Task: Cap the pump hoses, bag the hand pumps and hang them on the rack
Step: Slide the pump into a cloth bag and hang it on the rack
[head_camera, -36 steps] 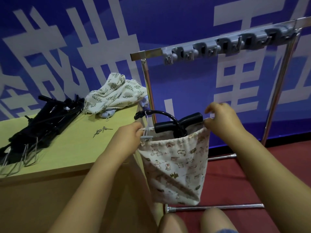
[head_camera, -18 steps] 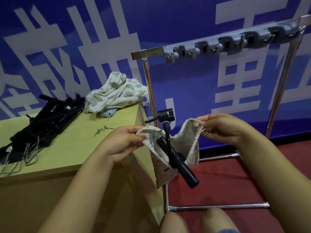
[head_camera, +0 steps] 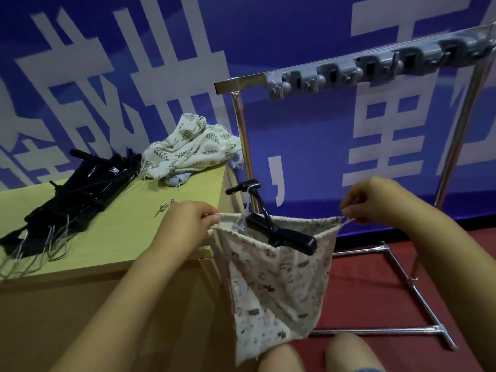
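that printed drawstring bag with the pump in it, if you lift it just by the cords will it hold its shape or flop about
Probably flop: the drawstring bag is thin cloth, creased and sagging below the left hand and right hand that pinch its cords. It likely hangs bottom-heavy, since the hand pump drags it to a point. The pump handle sticks out of the mouth, so it may swing or tip.

Both forearms are reaching forward from the bottom of the view, held apart at about the same height. The left hand (head_camera: pixel 185 226) is curling its fingers, pinching something at its fingertips. The right hand (head_camera: pixel 375 200) is doing likewise, knuckles up, apparently pinching with thumb and 1 finger.
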